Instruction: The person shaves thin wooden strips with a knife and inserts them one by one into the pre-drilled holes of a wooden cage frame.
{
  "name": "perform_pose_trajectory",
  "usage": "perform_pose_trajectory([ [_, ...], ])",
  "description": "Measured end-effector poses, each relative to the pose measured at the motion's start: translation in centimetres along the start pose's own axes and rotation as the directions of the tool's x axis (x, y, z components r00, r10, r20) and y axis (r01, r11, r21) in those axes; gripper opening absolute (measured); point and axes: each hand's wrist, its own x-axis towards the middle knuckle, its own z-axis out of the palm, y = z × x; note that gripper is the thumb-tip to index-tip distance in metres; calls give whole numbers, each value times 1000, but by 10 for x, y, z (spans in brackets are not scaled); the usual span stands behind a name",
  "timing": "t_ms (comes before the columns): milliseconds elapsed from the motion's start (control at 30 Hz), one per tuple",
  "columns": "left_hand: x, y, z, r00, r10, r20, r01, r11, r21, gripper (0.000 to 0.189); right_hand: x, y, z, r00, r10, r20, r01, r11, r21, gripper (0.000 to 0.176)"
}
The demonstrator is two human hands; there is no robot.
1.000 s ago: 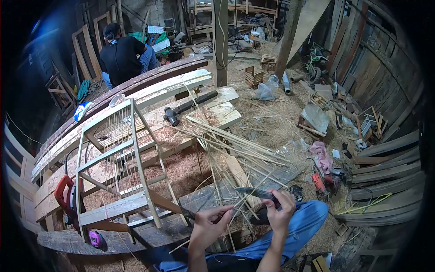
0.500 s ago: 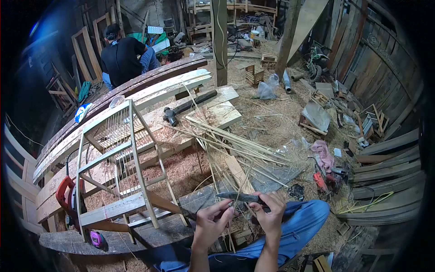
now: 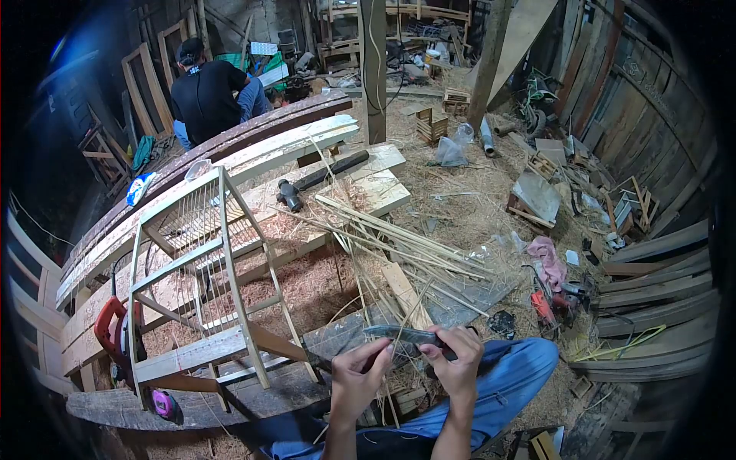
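My right hand (image 3: 454, 357) is wrapped round the handle of a dark-bladed knife (image 3: 400, 333), whose blade points left. Close to the blade, my left hand (image 3: 357, 376) is closed in a pinch on a thin wooden strip, which is mostly hidden by the fingers. Beyond my hands lies a loose pile of thin strips (image 3: 414, 244), with a short flat board (image 3: 406, 295) among them. A small wooden frame with thin slats (image 3: 222, 253) stands on the left. Behind it, a hammer (image 3: 322, 181) rests on pale boards.
A red power tool (image 3: 115, 337) and a pink tape measure (image 3: 163, 404) are at the left. Another red tool (image 3: 543, 305) lies on the right by a pink cloth (image 3: 546, 261). A person in black (image 3: 205, 100) sits at the back left. Curved boards (image 3: 659, 307) are stacked at the right.
The knife has tilted slightly in my right hand, and my left fingers have shifted a little. The person at the back has moved slightly.
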Motion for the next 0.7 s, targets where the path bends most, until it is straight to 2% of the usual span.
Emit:
perform_pose_trajectory([
  [100, -1, 2, 0, 998, -59, -13, 58, 998, -32, 18, 1, -5, -1, 999, 34, 10, -35, 999, 26, 40],
  [167, -2, -5, -2, 999, -45, 2, 45, 999, -9, 16, 2, -8, -2, 998, -51, 35, 53, 998, -45, 39],
  [233, -3, -2, -1, 999, -33, 18, 32, 999, 12, 15, 2, -10, 3, 997, -73, 22, 74, 996, -46, 37],
  [300, -3, 5, 1, 999, -5, 49, -2, 988, 154, 11, 2, -10, 5, 995, -98, 5, 98, 994, -47, 34],
  [333, -2, 5, 0, 999, -4, 47, -3, 988, 156, 11, 1, -10, 6, 995, -96, 1, 96, 994, -44, 34],
  [400, -2, 5, 0, 988, 4, 155, -41, 971, 234, 14, 0, -10, 7, 995, -95, 0, 95, 995, -41, 35],
  [467, -2, 5, 0, 988, 20, 150, -55, 970, 237, 15, 0, -9, 8, 991, -127, -31, 125, 990, -61, 35],
  [533, -3, 15, -1, 994, -34, 108, 11, 978, 210, 14, -1, -9, 10, 992, -125, -28, 123, 990, -72, 36],
  [700, -2, 16, -9, 992, -37, 122, 6, 970, 242, 16, -4, -3, 18, 987, -150, -50, 146, 986, -77, 38],
])
